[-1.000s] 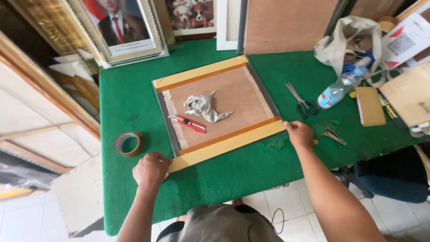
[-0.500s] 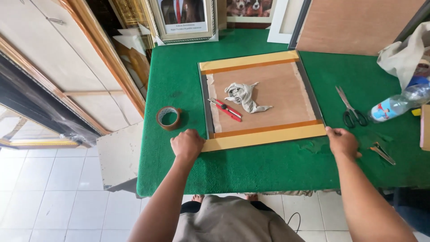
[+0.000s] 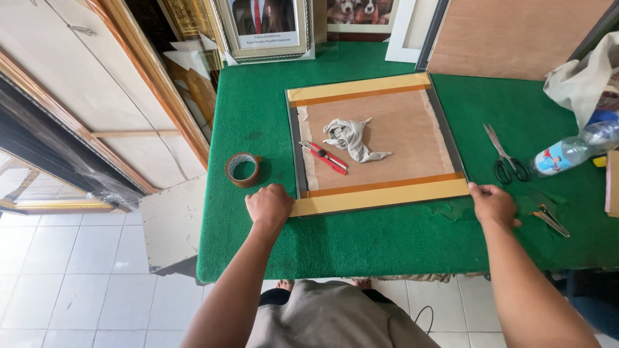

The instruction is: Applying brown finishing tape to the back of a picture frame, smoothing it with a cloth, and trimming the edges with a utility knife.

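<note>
Left hand [image 3: 269, 205] sits curled on the near left corner of the board [image 3: 377, 138], its fingers bent down on the green desk [image 3: 387, 245] and touching the board's edge. It holds nothing else. Just beyond this hand stands a brown tape roll [image 3: 243, 169], near the desk's left edge, where the cloth drops to the white floor [image 3: 77, 283]. Wooden frames [image 3: 116, 96] lean close on that side, so there is little room to slide left.

The board lies flat in the middle of the desk, between the two hands. It is brown with a yellow strip along the far edge and another along the near edge, and thin dark rims down both sides. On it lie a red cutter [image 3: 324, 156] and a crumpled grey rag [image 3: 351, 138], touching each other. Green cloth lies bare between the board and the desk's near edge.

Beyond the board, a framed picture [image 3: 265, 26] with a white label strip at its bottom stands at the back, beside a plain brown panel [image 3: 516, 35].

Right hand [image 3: 493, 205] grips the near right corner of the board, fingers curled on its edge. Right of it lie black scissors [image 3: 504, 154], small pliers [image 3: 548, 218], and a clear bottle [image 3: 567, 151] with a blue and red label, near a pale bag [image 3: 583, 77].
</note>
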